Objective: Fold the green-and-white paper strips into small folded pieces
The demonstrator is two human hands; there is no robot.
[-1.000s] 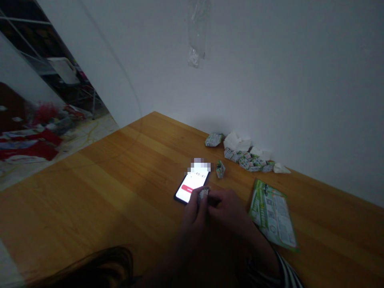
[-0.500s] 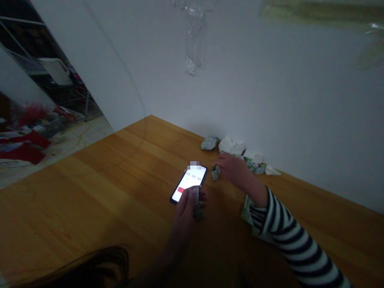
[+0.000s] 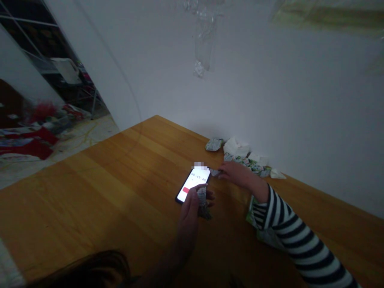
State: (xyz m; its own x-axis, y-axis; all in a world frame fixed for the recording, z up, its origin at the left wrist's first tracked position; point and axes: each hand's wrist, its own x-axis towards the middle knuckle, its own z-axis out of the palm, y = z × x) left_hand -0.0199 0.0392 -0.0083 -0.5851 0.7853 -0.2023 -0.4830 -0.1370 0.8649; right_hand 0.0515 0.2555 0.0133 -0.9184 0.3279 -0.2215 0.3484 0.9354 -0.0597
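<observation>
My left hand (image 3: 192, 208) is closed round a small folded paper piece (image 3: 203, 202), held just over the near end of a lit phone (image 3: 193, 184) that lies on the wooden table (image 3: 105, 192). My right hand (image 3: 235, 174), in a striped sleeve, reaches forward and pinches another small folded paper piece (image 3: 215, 172) beside the phone's far end. A row of folded paper pieces (image 3: 250, 162) lies against the wall just beyond that hand.
A green printed sheet (image 3: 261, 230) lies under my right forearm. One folded piece (image 3: 214, 144) sits apart at the left of the row. A clear plastic bag (image 3: 204, 44) hangs on the white wall. Clutter covers the floor at far left.
My right hand left the left hand, reached out to the loose folded piece by the phone and has drawn it slightly left. The left hand keeps its piece.
</observation>
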